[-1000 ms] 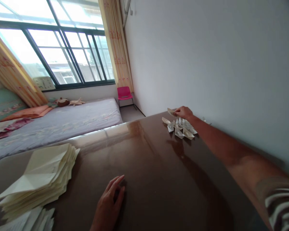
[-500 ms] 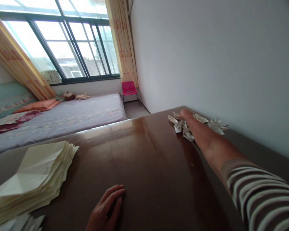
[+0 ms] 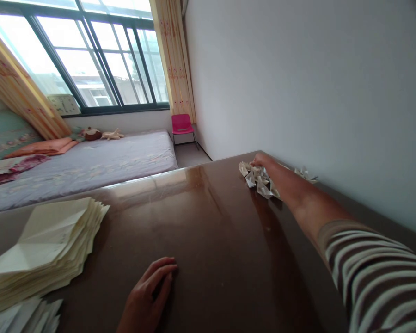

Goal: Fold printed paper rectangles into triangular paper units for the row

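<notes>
My right arm, in a brown-and-white striped sleeve, stretches across the dark brown table point(image 3: 201, 231) to its far corner. There my right hand point(image 3: 260, 160) reaches down at a cluster of small folded paper boats point(image 3: 263, 188). Its fingers are mostly hidden, so whether they grip a boat does not show. More folded paper pieces point(image 3: 304, 174) lie beyond my forearm, by the wall. My left hand point(image 3: 150, 289) rests on the near tabletop with its fingers loosely extended and nothing in them.
A thick stack of creased yellowish paper sheets point(image 3: 55, 240) lies at the table's left, with a smaller pile of whitish papers point(image 3: 27, 317) in front. Behind the table are a bed point(image 3: 125, 157) and a pink chair point(image 3: 182, 124). A white wall point(image 3: 298, 92) borders the right.
The view has shifted slightly. My right forearm has moved up a little, uncovering another boat at the cluster's near side. My left hand stays resting on the table.
</notes>
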A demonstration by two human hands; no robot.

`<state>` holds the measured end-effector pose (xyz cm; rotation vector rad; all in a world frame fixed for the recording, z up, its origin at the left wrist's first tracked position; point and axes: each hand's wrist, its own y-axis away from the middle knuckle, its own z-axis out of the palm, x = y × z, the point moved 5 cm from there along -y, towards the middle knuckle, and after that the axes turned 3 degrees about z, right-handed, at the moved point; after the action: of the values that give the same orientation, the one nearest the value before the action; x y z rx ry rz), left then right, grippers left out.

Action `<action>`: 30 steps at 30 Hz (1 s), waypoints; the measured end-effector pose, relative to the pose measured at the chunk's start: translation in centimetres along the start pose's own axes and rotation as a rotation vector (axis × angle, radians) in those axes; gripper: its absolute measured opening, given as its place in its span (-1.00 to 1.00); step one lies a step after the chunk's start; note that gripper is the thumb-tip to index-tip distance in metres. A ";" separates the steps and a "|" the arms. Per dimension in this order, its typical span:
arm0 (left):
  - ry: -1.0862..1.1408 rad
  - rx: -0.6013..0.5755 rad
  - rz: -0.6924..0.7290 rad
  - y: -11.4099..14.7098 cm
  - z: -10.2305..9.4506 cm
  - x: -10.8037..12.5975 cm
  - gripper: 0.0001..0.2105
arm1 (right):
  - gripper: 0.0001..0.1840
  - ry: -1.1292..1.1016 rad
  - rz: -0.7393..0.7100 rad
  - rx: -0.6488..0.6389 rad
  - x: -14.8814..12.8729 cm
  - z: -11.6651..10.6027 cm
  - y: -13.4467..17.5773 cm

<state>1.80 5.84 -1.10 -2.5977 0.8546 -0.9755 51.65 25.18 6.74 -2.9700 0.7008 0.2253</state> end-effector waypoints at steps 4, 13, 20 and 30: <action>0.011 -0.011 -0.011 0.1 0.1 -0.2 -0.74 | -0.58 0.079 -0.100 -0.071 -0.9 -0.8 1.8; 0.026 -0.041 0.011 0.1 0.3 -0.1 -0.75 | -0.63 0.265 -0.315 -0.058 -1.2 3.5 9.6; 0.046 -0.075 -0.004 0.2 0.6 -0.2 -0.76 | -0.80 0.376 -0.326 -0.050 -1.2 3.0 8.9; 0.159 -0.039 -0.043 0.6 0.4 1.7 -0.79 | -0.74 0.371 -0.441 0.104 -3.1 0.0 14.9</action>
<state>2.86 4.38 -0.77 -2.6081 0.8664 -1.2019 42.16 13.24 6.57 -2.9907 0.0589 -0.3846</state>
